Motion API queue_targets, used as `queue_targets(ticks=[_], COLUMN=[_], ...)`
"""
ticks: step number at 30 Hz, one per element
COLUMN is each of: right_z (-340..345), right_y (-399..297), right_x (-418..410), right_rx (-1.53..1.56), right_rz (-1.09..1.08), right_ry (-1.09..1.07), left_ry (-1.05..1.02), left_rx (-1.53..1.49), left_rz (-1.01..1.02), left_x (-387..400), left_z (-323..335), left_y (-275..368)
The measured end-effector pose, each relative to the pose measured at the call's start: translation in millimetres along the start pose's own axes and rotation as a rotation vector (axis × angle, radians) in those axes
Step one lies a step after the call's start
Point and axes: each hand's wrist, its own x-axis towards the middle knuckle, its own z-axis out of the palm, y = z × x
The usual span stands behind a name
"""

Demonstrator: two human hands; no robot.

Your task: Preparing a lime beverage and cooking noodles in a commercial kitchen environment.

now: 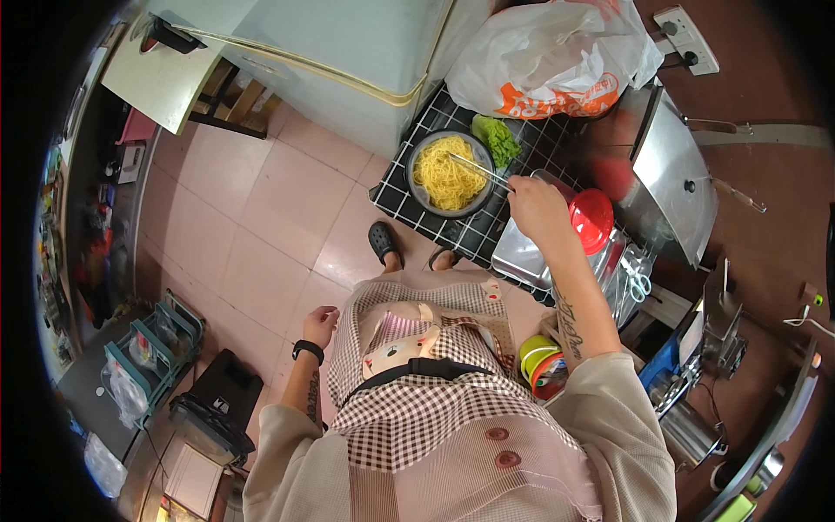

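My right hand [538, 205] grips thin metal tongs [479, 168], whose tips rest on a heap of yellow noodles [450, 175]. The noodles fill a round, dark-rimmed bowl [417, 196] standing on a black surface with a white wire grid [427, 223]. Green lettuce leaves [497, 140] lie against the bowl's far right side. Beside my right wrist are a metal tray [520, 258] and a round red lid [592, 220]. My left hand [321, 326] hangs by the checked apron [417, 398], fingers loosely curled, with no object visible in it.
Beyond the bowl sits a white plastic bag [554, 62], next to a pale refrigerator [352, 65]. A large metal lid [675, 179] and scissors [634, 274] are at the right. A black bin [218, 395] and a teal rack [153, 352] stand at the left.
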Motion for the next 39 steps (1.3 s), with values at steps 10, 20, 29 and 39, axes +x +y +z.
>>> queue_targets(ticks=[10, 20, 29, 39], right_z=[12.2, 41.7, 22.5, 13.9], right_y=[0.6, -4.3, -20.1, -51.4], right_x=[-64.9, -51.0, -103.5, -101.1], right_rx=[0.127, 0.218, 0.190, 0.150], right_rz=[0.257, 0.275, 0.378, 0.242], right_ry=[-0.121, 0.019, -0.066, -0.152], left_ry=[0.020, 0.002, -0.022, -0.015], left_rx=[-0.041, -0.050, -0.030, 0.015], left_rz=[-0.042, 0.040, 0.010, 0.029], left_x=[3.7, 21.1, 17.5, 18.4], left_z=[-4.2, -1.9, -2.4, -12.5], left_y=[-15.6, -14.3, -15.5, -10.9])
